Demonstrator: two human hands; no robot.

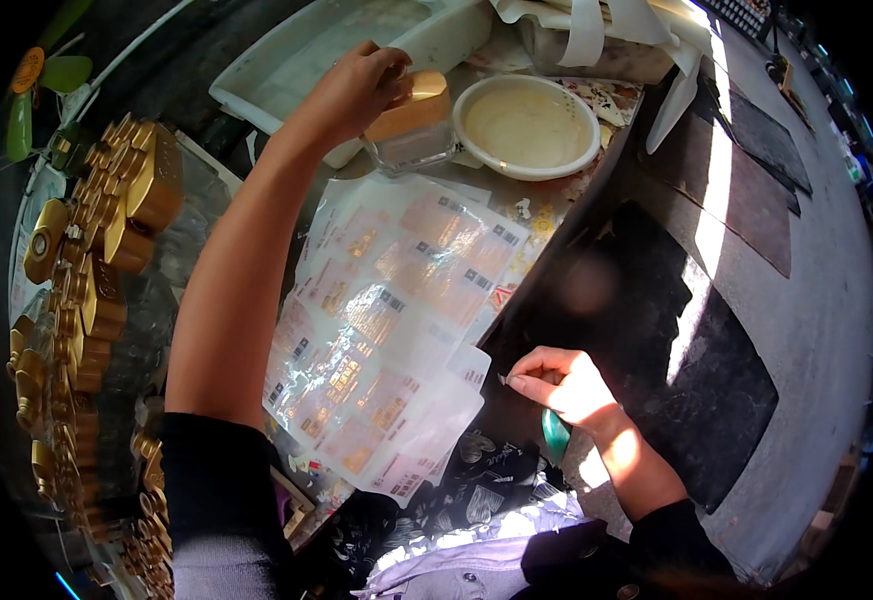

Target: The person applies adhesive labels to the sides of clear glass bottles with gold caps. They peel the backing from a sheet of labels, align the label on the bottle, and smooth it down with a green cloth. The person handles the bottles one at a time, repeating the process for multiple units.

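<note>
My left hand (361,88) reaches far forward, its curled fingers against the left end of a gold-topped, clear-sided block-shaped container (411,120). Closed in a pinch, my right hand (566,387) is low at the right, near my lap. A tiny pale bit shows at those fingertips, too small to name. Between my arms lie overlapping glossy label sheets (386,330), printed with pale pink and gold labels and small dark codes. Just right of the container stands a round white bowl (531,125) of cloudy pale liquid.
Many gold bottles (146,190) crowd the left side. Behind my left hand is a large pale plastic tub (306,55). White cloth or paper (646,35) hangs at the back right. Dark sheets (676,380) lie on the grey floor (806,330); a green object (555,433) is below my right hand.
</note>
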